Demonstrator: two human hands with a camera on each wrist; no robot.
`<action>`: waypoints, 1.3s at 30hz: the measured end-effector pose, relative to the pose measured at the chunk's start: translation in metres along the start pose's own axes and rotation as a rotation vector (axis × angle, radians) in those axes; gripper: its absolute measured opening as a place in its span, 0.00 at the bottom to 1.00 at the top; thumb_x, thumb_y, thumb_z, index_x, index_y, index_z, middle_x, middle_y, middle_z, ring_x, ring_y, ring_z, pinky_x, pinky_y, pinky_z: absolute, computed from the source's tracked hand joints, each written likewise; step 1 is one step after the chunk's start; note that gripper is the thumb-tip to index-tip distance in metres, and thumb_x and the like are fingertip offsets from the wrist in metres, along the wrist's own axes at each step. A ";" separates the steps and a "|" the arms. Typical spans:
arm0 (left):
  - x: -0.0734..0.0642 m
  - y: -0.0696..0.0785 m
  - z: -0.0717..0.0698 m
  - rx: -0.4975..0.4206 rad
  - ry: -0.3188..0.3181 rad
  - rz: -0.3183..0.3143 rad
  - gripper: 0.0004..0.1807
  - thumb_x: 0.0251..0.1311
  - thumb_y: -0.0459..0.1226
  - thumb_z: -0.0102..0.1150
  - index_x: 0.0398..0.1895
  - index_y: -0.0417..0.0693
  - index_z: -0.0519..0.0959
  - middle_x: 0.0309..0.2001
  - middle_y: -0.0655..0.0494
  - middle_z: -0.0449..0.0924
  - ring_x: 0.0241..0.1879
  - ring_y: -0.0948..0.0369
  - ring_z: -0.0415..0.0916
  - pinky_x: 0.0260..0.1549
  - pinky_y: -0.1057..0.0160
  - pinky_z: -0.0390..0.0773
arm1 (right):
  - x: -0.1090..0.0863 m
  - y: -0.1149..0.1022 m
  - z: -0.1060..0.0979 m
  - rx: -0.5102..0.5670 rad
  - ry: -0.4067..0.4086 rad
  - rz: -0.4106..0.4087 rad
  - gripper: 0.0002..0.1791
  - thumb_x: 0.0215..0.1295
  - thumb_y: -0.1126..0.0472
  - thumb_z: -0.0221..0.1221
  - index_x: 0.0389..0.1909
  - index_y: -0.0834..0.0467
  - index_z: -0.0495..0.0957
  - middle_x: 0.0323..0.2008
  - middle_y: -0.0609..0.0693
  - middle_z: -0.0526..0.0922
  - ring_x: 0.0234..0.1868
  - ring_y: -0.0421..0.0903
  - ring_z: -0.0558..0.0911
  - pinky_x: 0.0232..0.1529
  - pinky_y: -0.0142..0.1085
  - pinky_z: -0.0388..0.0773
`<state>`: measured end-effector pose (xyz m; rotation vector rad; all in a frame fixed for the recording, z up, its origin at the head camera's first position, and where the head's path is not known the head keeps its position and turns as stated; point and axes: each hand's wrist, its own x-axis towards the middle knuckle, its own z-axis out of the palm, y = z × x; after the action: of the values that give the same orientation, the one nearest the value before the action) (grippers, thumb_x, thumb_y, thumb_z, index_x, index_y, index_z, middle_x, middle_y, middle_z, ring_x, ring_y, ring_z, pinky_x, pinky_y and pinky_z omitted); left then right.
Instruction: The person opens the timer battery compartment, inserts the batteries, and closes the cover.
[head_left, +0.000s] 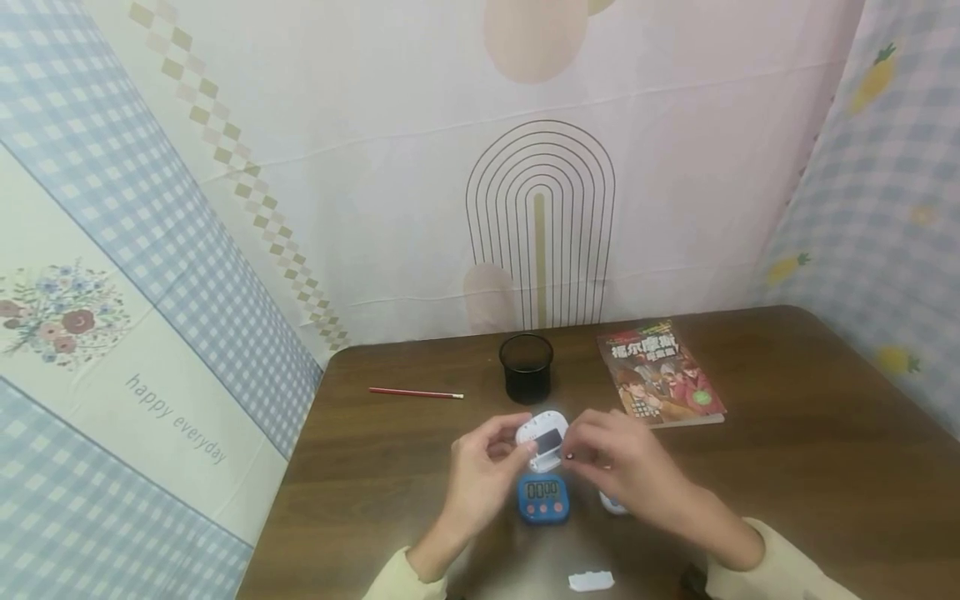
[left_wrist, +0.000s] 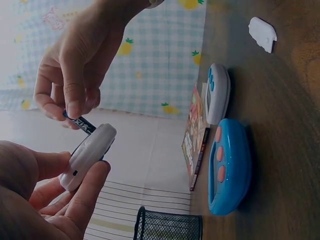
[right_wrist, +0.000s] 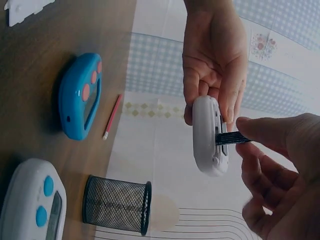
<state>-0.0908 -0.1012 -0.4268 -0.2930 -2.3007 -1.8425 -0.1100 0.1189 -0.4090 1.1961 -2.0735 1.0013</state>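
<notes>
My left hand (head_left: 480,471) holds a white digital timer (head_left: 531,431) by its edges above the table, its back turned toward me. Between thumb and fingertips, my right hand (head_left: 633,467) pinches a small black battery (left_wrist: 83,125) with light lettering. In the right wrist view, the battery's far end meets the open battery compartment in the timer's back. Below the hands stands a blue timer (head_left: 543,510) with pink buttons. A second white timer (right_wrist: 30,200), with blue buttons, lies beside it, mostly covered by my right hand in the head view. A white battery cover (head_left: 591,581) lies near the front edge.
A black mesh pen holder (head_left: 527,382) stands at the back of the wooden table (head_left: 360,483). Left of it lies a red pencil (head_left: 416,392); to the right, a comic-style book (head_left: 663,379). Patterned cloths hang behind and at both sides.
</notes>
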 end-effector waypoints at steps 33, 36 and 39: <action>-0.005 0.003 0.006 -0.004 -0.049 -0.011 0.16 0.65 0.29 0.70 0.55 0.44 0.86 0.49 0.45 0.90 0.43 0.56 0.91 0.44 0.69 0.87 | -0.011 -0.004 0.024 0.069 -0.001 0.096 0.20 0.47 0.72 0.79 0.37 0.52 0.83 0.39 0.41 0.81 0.34 0.36 0.82 0.37 0.21 0.81; -0.005 0.002 0.006 0.004 -0.041 -0.002 0.16 0.64 0.29 0.70 0.55 0.44 0.86 0.48 0.45 0.90 0.42 0.56 0.91 0.44 0.69 0.87 | -0.011 -0.006 0.024 0.035 0.010 0.155 0.24 0.45 0.72 0.81 0.40 0.52 0.81 0.38 0.41 0.78 0.35 0.37 0.80 0.36 0.24 0.82; -0.006 0.002 0.007 0.007 -0.034 0.000 0.16 0.64 0.28 0.70 0.55 0.43 0.86 0.48 0.45 0.90 0.42 0.56 0.91 0.43 0.69 0.87 | -0.012 -0.007 0.024 -0.009 0.022 0.267 0.29 0.41 0.69 0.84 0.43 0.52 0.80 0.39 0.42 0.76 0.36 0.36 0.78 0.35 0.26 0.81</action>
<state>-0.0848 -0.0942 -0.4276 -0.3258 -2.3290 -1.8437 -0.1001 0.1025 -0.4298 0.9151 -2.2582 1.1170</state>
